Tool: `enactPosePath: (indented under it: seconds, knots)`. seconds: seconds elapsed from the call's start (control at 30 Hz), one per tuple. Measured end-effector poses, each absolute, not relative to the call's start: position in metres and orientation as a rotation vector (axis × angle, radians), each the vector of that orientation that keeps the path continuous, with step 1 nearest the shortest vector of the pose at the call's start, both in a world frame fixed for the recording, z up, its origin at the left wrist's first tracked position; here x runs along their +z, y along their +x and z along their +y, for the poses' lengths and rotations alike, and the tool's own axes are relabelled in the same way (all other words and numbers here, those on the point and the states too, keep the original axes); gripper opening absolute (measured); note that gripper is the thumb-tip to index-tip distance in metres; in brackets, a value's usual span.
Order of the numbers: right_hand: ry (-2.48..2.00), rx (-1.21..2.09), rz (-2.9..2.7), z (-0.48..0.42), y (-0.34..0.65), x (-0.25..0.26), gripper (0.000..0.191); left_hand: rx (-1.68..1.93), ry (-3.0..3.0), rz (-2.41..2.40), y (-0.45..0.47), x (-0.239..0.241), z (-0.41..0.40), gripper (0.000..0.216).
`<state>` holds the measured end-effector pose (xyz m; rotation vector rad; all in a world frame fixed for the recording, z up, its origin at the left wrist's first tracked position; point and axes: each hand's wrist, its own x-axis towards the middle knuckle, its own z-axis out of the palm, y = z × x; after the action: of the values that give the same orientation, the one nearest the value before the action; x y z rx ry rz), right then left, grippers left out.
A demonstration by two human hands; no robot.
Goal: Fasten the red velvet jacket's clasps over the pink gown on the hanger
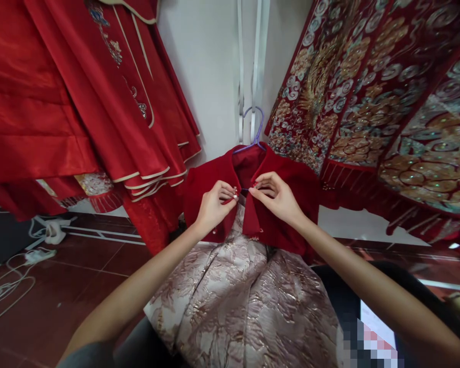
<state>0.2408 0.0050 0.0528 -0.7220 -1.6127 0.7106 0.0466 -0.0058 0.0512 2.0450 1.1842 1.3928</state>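
A short red jacket (291,176) hangs on a purple wire hanger (259,130) in front of me, over a pale pink-gold brocade garment (249,301). My left hand (217,203) pinches the jacket's left front edge near the neckline, where a small pearl-like button shows at the fingertips. My right hand (276,197) pinches the opposite front edge at about the same height. The two edges are apart, with the dark red lining visible between them. Below my right hand, one front corner is folded outward. The brocade spreads down across my lap.
Red satin garments (95,102) hang at the left, and heavily embroidered fringed garments (352,92) at the right. White metal rails (249,61) run down the wall behind the hanger. White cables (11,286) lie on the tiled floor (88,276). A partly blurred phone-like screen (377,322) is at lower right.
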Motion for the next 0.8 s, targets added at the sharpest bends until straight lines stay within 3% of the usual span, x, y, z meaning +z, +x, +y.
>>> enactPosePath:
  seconds: [0.1, 0.33, 0.8]
  knots:
    - [-0.745, 0.759, -1.672, 0.008, 0.242, 0.051, 0.022, 1.430, 2.057, 1.154, 0.051, 0.052, -0.004, 0.015]
    - [-0.765, 0.730, -1.711, 0.010, 0.244, 0.047, 0.022, 1.447, 2.138, 1.156, 0.056, 0.055, 0.006, 0.008]
    - [-0.755, 0.507, -1.708, 0.003, 0.235, 0.048, 0.020, 1.156, 2.385, 1.158, 0.056, 0.075, 0.002, 0.010]
